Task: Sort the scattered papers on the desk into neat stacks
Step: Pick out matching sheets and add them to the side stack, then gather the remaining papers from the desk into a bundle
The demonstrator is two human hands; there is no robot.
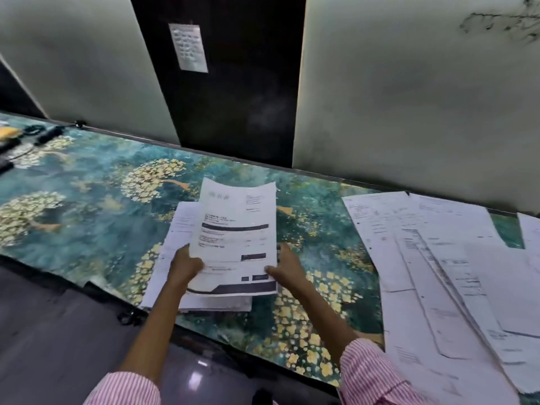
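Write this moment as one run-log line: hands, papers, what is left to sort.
left hand: holds top sheet | right hand: holds same sheet | position: over small stack | loose papers: spread at right, unsorted

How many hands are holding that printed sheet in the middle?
2. The left hand grips the printed sheet at its left edge; the right hand pinches its lower right edge. No other hand shows in this view.
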